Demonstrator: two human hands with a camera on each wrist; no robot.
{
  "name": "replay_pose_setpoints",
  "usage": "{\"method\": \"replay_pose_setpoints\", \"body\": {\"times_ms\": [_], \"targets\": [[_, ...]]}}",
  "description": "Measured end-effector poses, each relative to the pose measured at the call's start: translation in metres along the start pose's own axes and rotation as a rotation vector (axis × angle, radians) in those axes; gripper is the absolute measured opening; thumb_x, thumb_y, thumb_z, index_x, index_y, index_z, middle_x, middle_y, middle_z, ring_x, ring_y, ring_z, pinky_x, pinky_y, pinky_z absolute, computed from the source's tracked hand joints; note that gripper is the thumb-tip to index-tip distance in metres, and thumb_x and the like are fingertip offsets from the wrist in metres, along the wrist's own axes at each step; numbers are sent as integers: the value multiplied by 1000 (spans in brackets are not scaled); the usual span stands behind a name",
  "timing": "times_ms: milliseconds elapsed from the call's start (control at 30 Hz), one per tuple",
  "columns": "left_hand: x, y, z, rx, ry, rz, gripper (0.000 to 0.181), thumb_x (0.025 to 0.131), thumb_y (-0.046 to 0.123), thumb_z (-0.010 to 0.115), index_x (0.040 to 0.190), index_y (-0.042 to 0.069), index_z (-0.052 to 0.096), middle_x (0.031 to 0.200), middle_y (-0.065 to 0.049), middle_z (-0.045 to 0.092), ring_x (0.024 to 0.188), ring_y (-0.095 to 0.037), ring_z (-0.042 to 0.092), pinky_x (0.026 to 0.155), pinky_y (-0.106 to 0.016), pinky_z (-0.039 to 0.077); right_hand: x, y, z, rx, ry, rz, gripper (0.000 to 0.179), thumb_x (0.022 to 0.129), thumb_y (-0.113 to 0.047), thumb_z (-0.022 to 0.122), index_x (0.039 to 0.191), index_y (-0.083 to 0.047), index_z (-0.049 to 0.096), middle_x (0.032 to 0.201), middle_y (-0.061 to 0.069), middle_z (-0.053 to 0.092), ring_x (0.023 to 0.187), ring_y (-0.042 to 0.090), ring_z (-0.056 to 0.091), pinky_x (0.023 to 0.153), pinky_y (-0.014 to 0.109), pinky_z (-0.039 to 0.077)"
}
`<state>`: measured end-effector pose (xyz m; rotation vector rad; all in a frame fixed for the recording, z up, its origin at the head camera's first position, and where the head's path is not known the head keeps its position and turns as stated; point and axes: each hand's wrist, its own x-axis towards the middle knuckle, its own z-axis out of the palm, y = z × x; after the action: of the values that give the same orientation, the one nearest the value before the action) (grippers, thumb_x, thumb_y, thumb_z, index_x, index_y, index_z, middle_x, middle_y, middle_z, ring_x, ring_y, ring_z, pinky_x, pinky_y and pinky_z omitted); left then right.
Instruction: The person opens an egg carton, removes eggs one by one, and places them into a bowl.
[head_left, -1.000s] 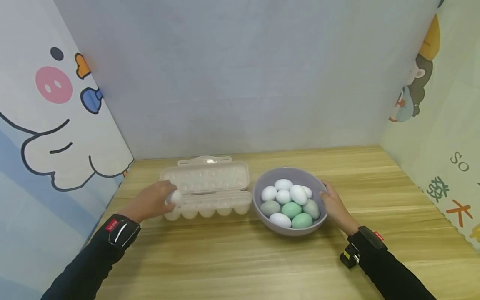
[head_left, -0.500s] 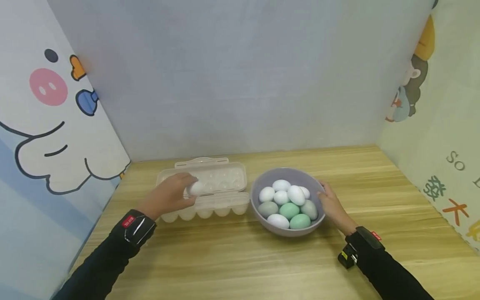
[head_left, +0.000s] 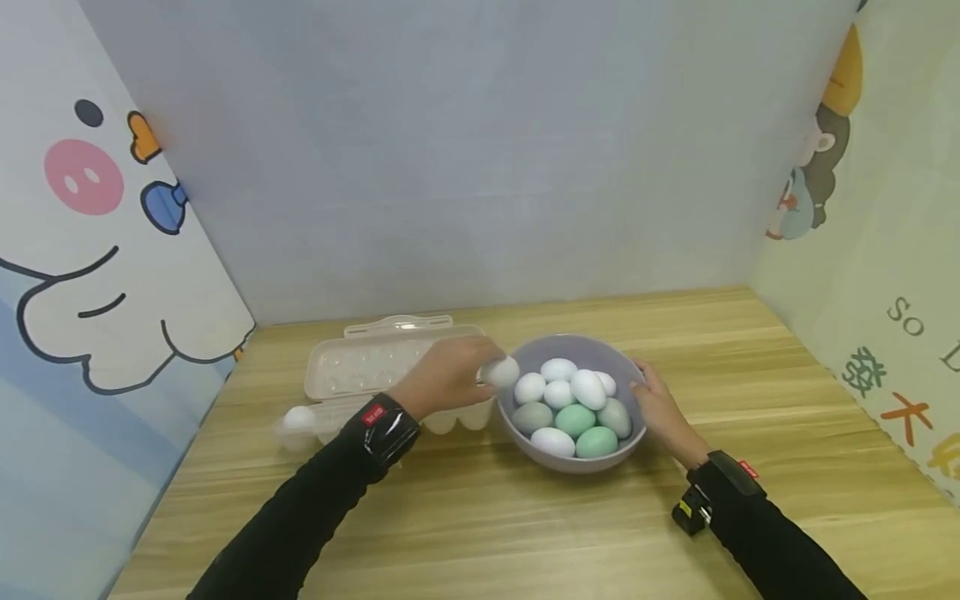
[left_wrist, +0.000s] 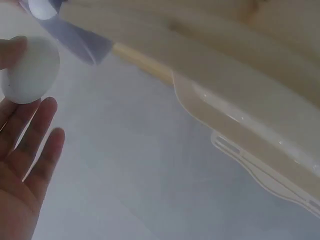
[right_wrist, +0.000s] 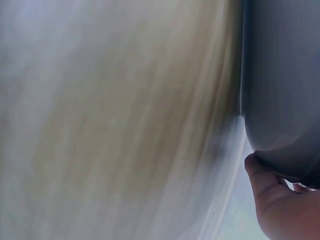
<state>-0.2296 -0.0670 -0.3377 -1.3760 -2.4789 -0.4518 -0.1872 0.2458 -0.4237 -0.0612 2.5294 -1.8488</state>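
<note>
My left hand (head_left: 444, 377) pinches a white egg (head_left: 500, 372) at the left rim of a lilac bowl (head_left: 577, 465). In the left wrist view, the thumb lies on this egg (left_wrist: 32, 70), while some fingers stretch out below it. White, grey and green eggs fill the bowl, among them a green egg (head_left: 575, 421). My right hand (head_left: 667, 417) grips the bowl's right rim. A clear plastic egg carton (head_left: 352, 367) lies with its lid laid back, partly hidden by my left hand and forearm. Another white egg (head_left: 299, 419), somewhat blurred, shows by the carton's left end.
The wooden table (head_left: 465, 533) runs back to a plain grey wall (head_left: 480, 167). A cartoon-printed panel (head_left: 82, 250) bounds the left side, and a pale printed panel (head_left: 862, 275) bounds the right.
My left hand has carried its egg rightward from the carton's left end to the bowl. A white egg has come into view near that end. My right hand stays on the bowl rim.
</note>
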Motion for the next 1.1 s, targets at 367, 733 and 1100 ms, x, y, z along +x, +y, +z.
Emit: {"method": "replay_pose_setpoints", "body": {"times_ms": [367, 733, 1100], "targets": [[30, 16, 39, 208, -77, -39, 25, 73, 34, 68, 93, 20, 62, 86, 6, 62, 75, -13, 46, 68, -30, 34, -1, 1, 2, 5, 8, -3, 41, 94, -4, 22, 133, 7, 17, 138, 30, 19, 127, 43, 21, 103, 54, 19], [32, 23, 54, 303, -87, -43, 26, 70, 37, 69, 81, 17, 56, 79, 5, 57, 76, -15, 47, 67, -31, 34, -1, -1, 2, -6, 0, 3, 41, 94, -5, 22, 134, 6, 17, 140, 29, 18, 128, 42, 18, 104, 55, 17], [26, 31, 59, 236, -94, -58, 22, 83, 39, 59, 83, 17, 57, 86, 4, 60, 86, -15, 50, 67, -33, 34, -1, -1, -2, -56, -2, -3, 41, 95, -6, 23, 134, 4, 18, 140, 28, 19, 128, 42, 20, 103, 56, 19]]}}
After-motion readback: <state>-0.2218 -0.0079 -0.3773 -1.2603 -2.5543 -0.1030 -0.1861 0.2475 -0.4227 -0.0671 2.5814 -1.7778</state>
